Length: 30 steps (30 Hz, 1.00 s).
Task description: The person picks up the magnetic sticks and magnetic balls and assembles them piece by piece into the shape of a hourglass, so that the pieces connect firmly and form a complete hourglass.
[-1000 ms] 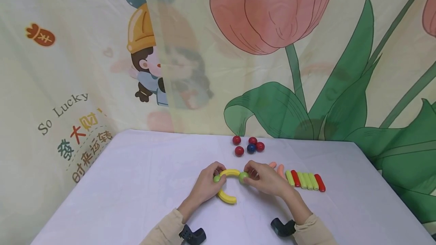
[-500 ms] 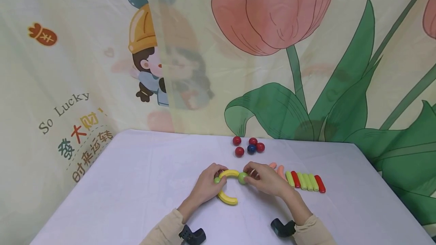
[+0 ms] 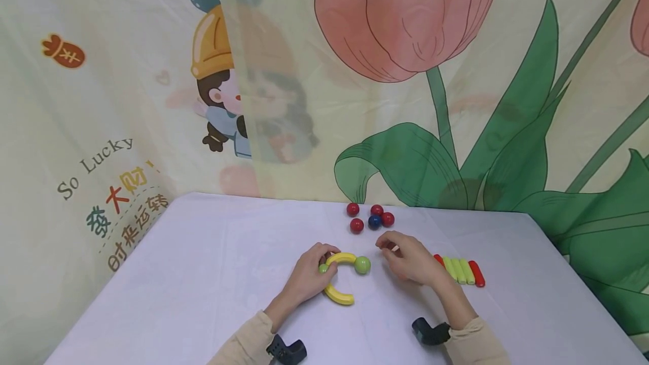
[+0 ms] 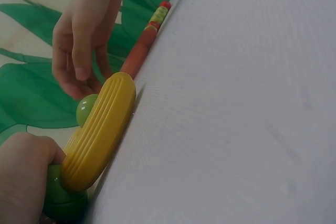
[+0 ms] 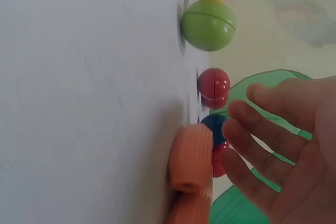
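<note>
My left hand (image 3: 310,269) pinches a green ball (image 3: 323,268) where two yellow curved pieces meet. The upper yellow curved piece (image 3: 342,258) ends at a second green ball (image 3: 362,265), and the two touch. The lower yellow curved piece (image 3: 338,295) bends towards the right with a bare end. To the right of the second green ball, my right hand (image 3: 408,258) hovers apart from it, fingers loosely bent around nothing. In the right wrist view, orange ridged pieces (image 5: 190,158) lie near its fingertips; the hand hides them in the head view.
Several red balls (image 3: 357,226) and a dark blue ball (image 3: 374,222) sit at the back of the white table (image 3: 228,275). Lime green sticks (image 3: 458,270) and red sticks (image 3: 476,274) stand side by side in a row, partly behind the right hand.
My right hand has let go of the second green ball and moved right, now covering the orange pieces. The left hand keeps its place.
</note>
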Tool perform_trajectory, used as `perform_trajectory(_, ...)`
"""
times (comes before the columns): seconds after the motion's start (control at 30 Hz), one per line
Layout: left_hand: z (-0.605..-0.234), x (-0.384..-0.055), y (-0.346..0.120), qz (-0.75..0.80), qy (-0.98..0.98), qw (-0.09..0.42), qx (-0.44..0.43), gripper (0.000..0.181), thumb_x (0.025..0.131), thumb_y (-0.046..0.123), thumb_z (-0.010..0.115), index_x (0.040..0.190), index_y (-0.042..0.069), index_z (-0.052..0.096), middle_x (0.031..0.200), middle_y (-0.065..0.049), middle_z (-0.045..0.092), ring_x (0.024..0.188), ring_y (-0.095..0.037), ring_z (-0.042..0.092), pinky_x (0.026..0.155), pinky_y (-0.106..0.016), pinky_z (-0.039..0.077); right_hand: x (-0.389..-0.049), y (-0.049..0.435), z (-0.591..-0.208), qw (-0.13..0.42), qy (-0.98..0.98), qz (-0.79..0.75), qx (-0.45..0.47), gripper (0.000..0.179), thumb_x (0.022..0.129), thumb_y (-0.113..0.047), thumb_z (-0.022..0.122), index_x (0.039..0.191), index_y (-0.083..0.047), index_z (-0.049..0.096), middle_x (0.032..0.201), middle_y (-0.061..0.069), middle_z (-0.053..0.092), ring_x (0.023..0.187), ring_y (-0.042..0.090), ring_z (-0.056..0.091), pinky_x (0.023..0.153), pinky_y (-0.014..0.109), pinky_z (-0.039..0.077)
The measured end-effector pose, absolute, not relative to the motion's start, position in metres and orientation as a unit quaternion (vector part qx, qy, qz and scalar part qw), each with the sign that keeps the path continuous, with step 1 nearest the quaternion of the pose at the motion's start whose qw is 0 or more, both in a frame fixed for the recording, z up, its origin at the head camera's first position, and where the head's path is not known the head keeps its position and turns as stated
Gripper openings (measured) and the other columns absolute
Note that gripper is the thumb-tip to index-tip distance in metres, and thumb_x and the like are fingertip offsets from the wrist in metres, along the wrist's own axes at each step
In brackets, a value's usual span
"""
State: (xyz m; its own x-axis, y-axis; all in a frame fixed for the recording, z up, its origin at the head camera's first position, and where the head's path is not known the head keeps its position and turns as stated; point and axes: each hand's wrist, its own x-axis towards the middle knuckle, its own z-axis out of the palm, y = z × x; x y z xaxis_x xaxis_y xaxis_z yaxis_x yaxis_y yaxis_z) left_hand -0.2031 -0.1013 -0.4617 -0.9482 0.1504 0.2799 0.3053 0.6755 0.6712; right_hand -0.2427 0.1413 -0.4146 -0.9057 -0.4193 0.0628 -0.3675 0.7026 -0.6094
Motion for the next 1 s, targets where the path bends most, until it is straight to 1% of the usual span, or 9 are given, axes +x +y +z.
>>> perform_trajectory(0.17,-0.462,-0.203,-0.102,-0.383,-0.911,0.098,-0.123,0.024,0.085,0.017,0.060,0.108,0.017,0.065,0.081,0.007,0.050,0.071,-0.007,0.044,0.063,-0.019,0.037,-0.245,0.149,-0.414,0.039,0.920,-0.322,-0.220,0.022,0.088,-0.004,0.058,0.108,-0.012,0.063,0.105,0.002,0.065,0.095,0.017,0.057,0.086,0.038,0.052)
perform_trajectory(0.27,-0.462,-0.203,-0.101,-0.383,-0.910,0.099,-0.123,0.023,0.085,0.017,0.061,0.108,0.017,0.065,0.081,0.007,0.051,0.071,-0.007,0.044,0.063,-0.019,0.038,-0.246,0.152,-0.414,0.038,0.920,-0.316,-0.229,0.023,0.087,-0.003,0.059,0.108,-0.012,0.063,0.104,0.003,0.064,0.097,0.018,0.056,0.087,0.040,0.051)
perform_trajectory(0.37,-0.463,-0.203,-0.101,-0.384,-0.910,0.100,-0.124,0.023,0.085,0.017,0.061,0.107,0.017,0.065,0.082,0.007,0.051,0.071,-0.006,0.044,0.063,-0.018,0.038,-0.247,0.155,-0.415,0.038,0.918,-0.312,-0.241,0.023,0.086,-0.001,0.060,0.105,-0.013,0.065,0.101,0.001,0.065,0.096,0.017,0.056,0.085,0.038,0.051)
perform_trajectory(0.5,-0.463,-0.204,-0.101,-0.383,-0.910,0.100,-0.123,0.023,0.085,0.017,0.061,0.107,0.017,0.065,0.082,0.007,0.051,0.072,-0.006,0.044,0.064,-0.019,0.038,-0.248,0.158,-0.416,0.038,0.915,-0.300,-0.267,0.026,0.084,0.003,0.059,0.100,-0.014,0.067,0.098,-0.001,0.065,0.091,0.016,0.054,0.081,0.033,0.050)
perform_trajectory(0.6,-0.463,-0.204,-0.101,-0.383,-0.910,0.101,-0.123,0.023,0.084,0.017,0.061,0.107,0.017,0.065,0.081,0.007,0.051,0.071,-0.006,0.044,0.063,-0.019,0.038,-0.250,0.160,-0.416,0.044,0.911,-0.294,-0.287,0.030,0.082,0.008,0.055,0.099,-0.014,0.068,0.095,-0.001,0.063,0.086,0.016,0.051,0.075,0.027,0.048)
perform_trajectory(0.73,-0.464,-0.204,-0.101,-0.383,-0.910,0.103,-0.123,0.023,0.084,0.016,0.061,0.106,0.017,0.065,0.080,0.007,0.050,0.070,-0.006,0.043,0.062,-0.019,0.037,-0.250,0.161,-0.416,0.057,0.908,-0.291,-0.296,0.036,0.078,0.013,0.052,0.099,-0.012,0.068,0.086,-0.001,0.059,0.081,0.014,0.049,0.068,0.023,0.044)
perform_trajectory(0.83,-0.464,-0.205,-0.101,-0.383,-0.910,0.104,-0.123,0.022,0.084,0.016,0.061,0.106,0.017,0.065,0.079,0.007,0.050,0.070,-0.006,0.043,0.062,-0.019,0.037,-0.250,0.161,-0.416,0.063,0.911,-0.286,-0.291,0.039,0.076,0.014,0.051,0.097,-0.013,0.068,0.082,-0.001,0.057,0.080,0.014,0.049,0.067,0.022,0.043)
perform_trajectory(1.0,-0.465,-0.205,-0.101,-0.382,-0.911,0.099,-0.116,0.023,0.084,0.017,0.061,0.107,0.018,0.065,0.080,0.007,0.050,0.070,-0.007,0.043,0.062,-0.019,0.037,-0.250,0.158,-0.419,0.060,0.919,-0.277,-0.276,0.036,0.076,0.012,0.056,0.094,-0.015,0.070,0.088,-0.004,0.061,0.084,0.015,0.049,0.069,0.023,0.044)
